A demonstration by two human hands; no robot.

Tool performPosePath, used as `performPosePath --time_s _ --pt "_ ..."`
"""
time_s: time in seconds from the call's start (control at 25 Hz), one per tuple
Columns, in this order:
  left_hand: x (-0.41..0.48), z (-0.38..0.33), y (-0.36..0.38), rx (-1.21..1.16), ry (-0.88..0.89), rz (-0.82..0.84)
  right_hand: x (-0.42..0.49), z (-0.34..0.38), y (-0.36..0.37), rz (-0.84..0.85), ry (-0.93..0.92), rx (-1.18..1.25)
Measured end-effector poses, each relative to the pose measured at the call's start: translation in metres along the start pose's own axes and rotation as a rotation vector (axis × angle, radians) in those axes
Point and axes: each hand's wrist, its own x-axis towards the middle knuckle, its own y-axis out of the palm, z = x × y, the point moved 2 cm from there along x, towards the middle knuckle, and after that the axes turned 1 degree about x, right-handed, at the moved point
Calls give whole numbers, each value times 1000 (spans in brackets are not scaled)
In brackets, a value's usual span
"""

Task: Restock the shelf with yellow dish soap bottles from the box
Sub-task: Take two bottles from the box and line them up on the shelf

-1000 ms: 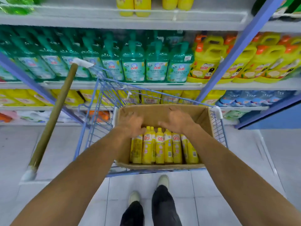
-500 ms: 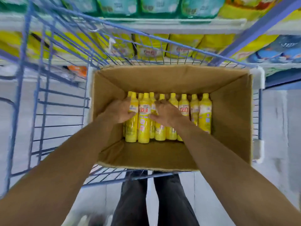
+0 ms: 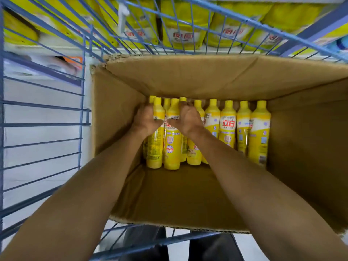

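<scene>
A blue wire cart (image 3: 47, 125) stands on pale floor tiles (image 3: 37, 113). Yellow plastic refill pouches (image 3: 185, 25) with red lettering line up behind its far side. Dark trousers (image 3: 212, 249) show below its near edge.

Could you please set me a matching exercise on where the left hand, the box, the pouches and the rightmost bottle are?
1 left hand
2 cardboard box
3 yellow pouches
4 rightmost bottle

A beyond the blue wire cart
B grips the front-left bottle
C sits inside the cart
D untouched, near the box's right wall

Pairs: 1-B, 2-C, 3-A, 4-D.
</scene>
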Motion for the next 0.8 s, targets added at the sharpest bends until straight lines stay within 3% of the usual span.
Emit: performPosePath --time_s 0.16,0.44,0.6,0.8 --pt "4 2 0 -156 -69 77 -2 -12 -2 -27 93 299" --pt "-10 -2 -8 -373 -23 84 -11 -24 -8 17 94 492" --pt "-43 -16 -40 -440 30 2 -44 -8 -36 -54 -41 483" --pt "-99 -60 -112 -506 219 -101 -94 39 -124 -168 -227 358"
